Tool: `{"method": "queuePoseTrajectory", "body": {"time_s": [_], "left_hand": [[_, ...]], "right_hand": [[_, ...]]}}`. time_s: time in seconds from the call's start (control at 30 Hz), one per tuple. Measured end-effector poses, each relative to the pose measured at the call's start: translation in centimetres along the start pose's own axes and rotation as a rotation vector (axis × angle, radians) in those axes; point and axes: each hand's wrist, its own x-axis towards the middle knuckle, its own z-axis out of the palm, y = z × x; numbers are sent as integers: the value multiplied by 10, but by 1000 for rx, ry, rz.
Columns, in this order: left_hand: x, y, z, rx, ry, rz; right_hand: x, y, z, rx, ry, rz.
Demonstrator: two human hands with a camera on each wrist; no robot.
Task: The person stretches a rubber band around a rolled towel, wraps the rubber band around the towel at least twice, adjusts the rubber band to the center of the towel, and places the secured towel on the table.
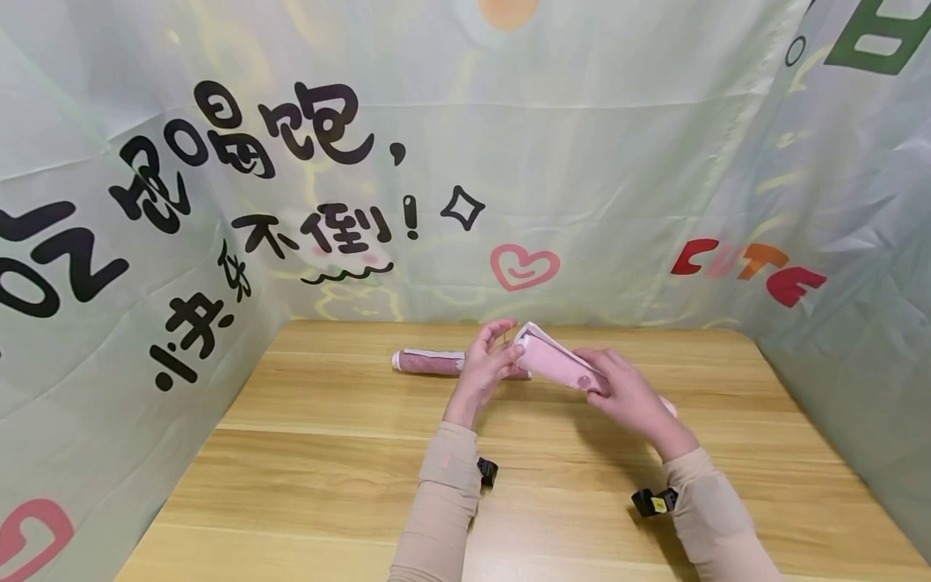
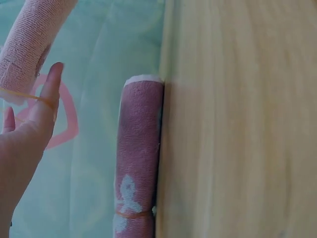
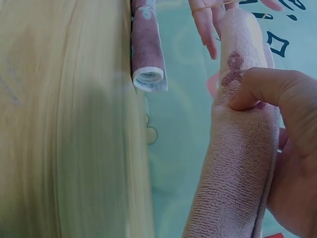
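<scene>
A light pink rolled towel (image 1: 553,361) is held up above the table, tilted, and my right hand (image 1: 629,396) grips it around the middle with the thumb across its top. At its far end is my left hand (image 1: 487,364), fingers spread and fairly straight. A thin orange rubber band (image 2: 20,93) stretches across those fingers and by the towel's end; whether it encircles the towel I cannot tell. Behind the left hand, a darker mauve rolled towel (image 1: 429,363) lies on the table with another rubber band (image 2: 132,215) around it.
The wooden table (image 1: 327,477) extends to a fabric backdrop (image 1: 618,186) with printed lettering at the back and both sides. Each sleeved forearm carries a small black wrist camera (image 1: 655,502).
</scene>
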Motion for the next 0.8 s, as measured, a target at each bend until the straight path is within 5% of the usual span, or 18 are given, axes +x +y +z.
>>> {"method": "queuePoseTrajectory", "body": {"time_s": [0.57, 0.8], "left_hand": [[-6, 12, 6, 348, -92, 13], [-7, 10, 14, 438, -102, 20]], "right_hand": [[0, -6, 1, -59, 29, -142], [0, -11, 2, -34, 56, -131]]}}
